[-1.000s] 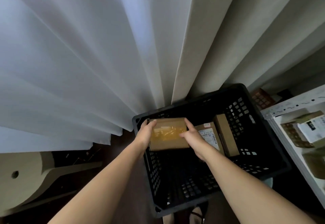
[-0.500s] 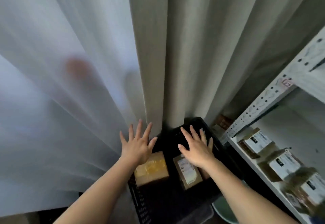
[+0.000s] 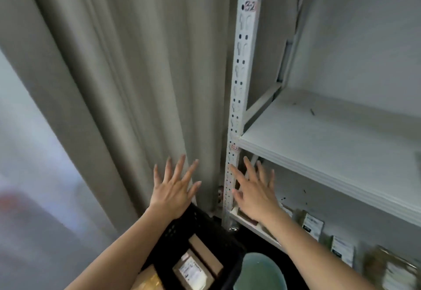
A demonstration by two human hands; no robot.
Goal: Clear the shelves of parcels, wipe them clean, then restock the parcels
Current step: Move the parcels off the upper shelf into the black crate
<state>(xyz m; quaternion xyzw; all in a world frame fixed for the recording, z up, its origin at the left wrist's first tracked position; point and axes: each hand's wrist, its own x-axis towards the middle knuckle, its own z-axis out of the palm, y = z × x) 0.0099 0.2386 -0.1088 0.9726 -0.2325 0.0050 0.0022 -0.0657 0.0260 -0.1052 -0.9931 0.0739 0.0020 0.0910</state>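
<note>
Both hands are held out in front of the body with the fingers straight and spread; nothing is gripped by either. The left hand (image 3: 174, 193) is raised before the grey curtain (image 3: 127, 84), above the far rim of the black crate (image 3: 182, 226). The right hand (image 3: 255, 193) is extended across the perforated white upright (image 3: 238, 107) toward the lower shelf bay, presumably so that the next parcel can be reached. Three parcels are seen in the crate: a labelled parcel (image 3: 192, 272), a plain brown parcel (image 3: 205, 255) just beside it, and a taped parcel (image 3: 148, 281) at the frame's bottom edge; collection in the crate keeps the shelves free for wiping. The upper shelf board (image 3: 330, 144) is bare apart from small specks. Further shelf parcels (image 3: 313, 224) are left on the lower level, so clearing is judged unfinished. A basin of water (image 3: 259, 273) is placed beside the crate, probably for the wiping step.
</note>
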